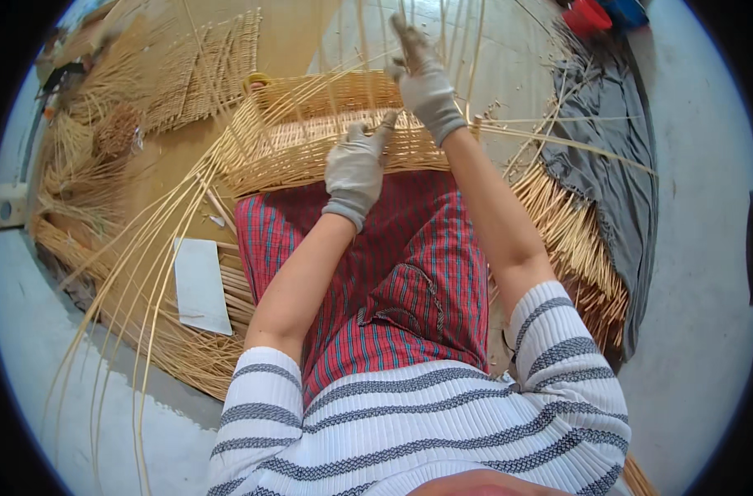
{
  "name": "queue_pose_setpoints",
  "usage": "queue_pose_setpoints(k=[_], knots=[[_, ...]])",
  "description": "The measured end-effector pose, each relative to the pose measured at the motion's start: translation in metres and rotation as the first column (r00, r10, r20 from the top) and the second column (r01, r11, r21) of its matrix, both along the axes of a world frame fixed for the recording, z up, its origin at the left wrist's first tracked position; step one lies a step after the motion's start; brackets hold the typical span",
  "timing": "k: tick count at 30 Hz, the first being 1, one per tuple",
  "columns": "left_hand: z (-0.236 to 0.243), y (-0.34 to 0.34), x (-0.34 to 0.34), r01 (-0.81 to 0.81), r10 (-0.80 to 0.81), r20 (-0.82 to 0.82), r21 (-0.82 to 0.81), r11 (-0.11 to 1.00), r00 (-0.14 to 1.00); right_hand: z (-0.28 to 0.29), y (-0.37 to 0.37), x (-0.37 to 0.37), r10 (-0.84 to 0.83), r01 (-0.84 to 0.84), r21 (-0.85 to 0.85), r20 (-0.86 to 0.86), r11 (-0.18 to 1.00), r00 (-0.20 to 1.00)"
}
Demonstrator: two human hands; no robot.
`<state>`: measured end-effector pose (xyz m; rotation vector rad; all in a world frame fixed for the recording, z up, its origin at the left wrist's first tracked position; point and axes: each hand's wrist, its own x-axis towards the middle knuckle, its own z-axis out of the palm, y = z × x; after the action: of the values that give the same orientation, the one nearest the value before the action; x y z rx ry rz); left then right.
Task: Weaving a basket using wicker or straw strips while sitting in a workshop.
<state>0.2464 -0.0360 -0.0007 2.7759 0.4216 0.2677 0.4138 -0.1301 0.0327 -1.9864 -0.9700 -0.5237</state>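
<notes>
A rectangular wicker basket [310,169] of pale rods lies across my lap, with thin upright stakes rising from its sides. My left hand [356,172], in a pale work glove, is at the near wall. Its fingers are curled over the woven edge, and one finger points up. Above the basket's right end, my right hand [426,83], gloved too, is raised among the stakes. Its fingers are stretched upward and apart, slightly blurred, with nothing clearly gripped. Long loose rods [157,281] trail from the basket's left end.
Below the basket, a red checked cloth [376,273] covers my lap. A bundle of cut rods [571,248] lies at right beside a dark grey sheet [620,182]. Left are a woven panel [207,70], a white board [201,285] and loose bundles. A red container [587,16] stands far right.
</notes>
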Motion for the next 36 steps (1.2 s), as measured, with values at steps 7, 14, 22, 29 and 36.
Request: queue_pose_setpoints(k=[7, 14, 22, 29, 36], knots=[[0.009, -0.023, 0.029, 0.126, -0.154, 0.219, 0.138, 0.982, 0.964, -0.034, -0.114, -0.01, -0.093, 0.343, 0.338, -0.581, 0.876, 0.808], [0.007, -0.084, 0.073, 0.023, -0.049, -0.147, -0.171, 0.985, 0.988, -0.029, -0.123, 0.079, 0.358, 0.394, 0.626, -0.742, 0.673, 0.567], [0.008, -0.077, 0.064, 0.149, -0.16, -0.229, -0.064, 0.987, 0.96, 0.011, -0.16, -0.007, 0.196, 0.145, 0.572, -0.492, 0.807, 0.848], [-0.032, -0.113, 0.086, 0.228, 0.6, 0.301, -0.954, 0.197, 0.741, 0.016, -0.049, -0.089, 0.552, -0.378, 0.438, -0.394, 0.816, 0.735], [-0.037, -0.046, 0.041, 0.338, 0.472, 0.239, -0.931, -0.136, 0.849, 0.006, -0.113, 0.009, -0.377, 0.114, -0.481, -0.496, 0.869, 0.782]])
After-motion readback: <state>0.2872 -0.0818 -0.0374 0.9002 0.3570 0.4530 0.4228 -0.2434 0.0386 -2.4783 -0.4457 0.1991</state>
